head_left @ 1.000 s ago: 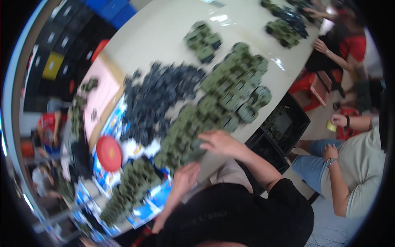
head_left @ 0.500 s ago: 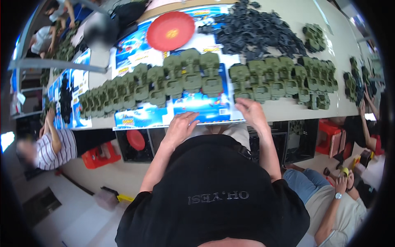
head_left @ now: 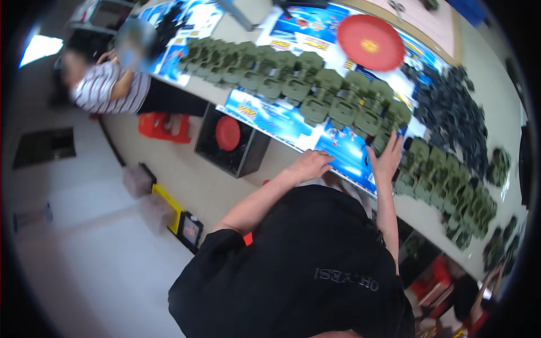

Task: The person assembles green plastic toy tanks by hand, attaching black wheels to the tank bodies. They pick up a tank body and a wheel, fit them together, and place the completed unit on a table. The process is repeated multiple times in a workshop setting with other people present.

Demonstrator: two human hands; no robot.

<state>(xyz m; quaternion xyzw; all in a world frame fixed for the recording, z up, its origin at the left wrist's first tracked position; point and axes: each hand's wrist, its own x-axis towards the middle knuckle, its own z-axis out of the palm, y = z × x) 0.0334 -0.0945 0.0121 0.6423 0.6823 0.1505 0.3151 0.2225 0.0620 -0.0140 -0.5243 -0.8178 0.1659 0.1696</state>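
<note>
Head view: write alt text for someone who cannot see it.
A person's right hand is at the end of a row of green parts; the left hand is near a blue printed sheet. Beyond lie a red plate and heaped dark parts.

Below the round red plastic plate [head_left: 371, 43], the right hand [head_left: 385, 164] partly hides an olive-green moulded plastic piece [head_left: 398, 115]; contact is unclear. Right of the plate, dark-grey plastic parts [head_left: 451, 112] blur together; above it, a flat pink board [head_left: 424, 21] is cropped.

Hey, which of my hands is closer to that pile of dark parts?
Right. Your right hand is in front of the pile of dark parts, a little to its left. Your left hand is farther left, near the table's front edge.
</note>
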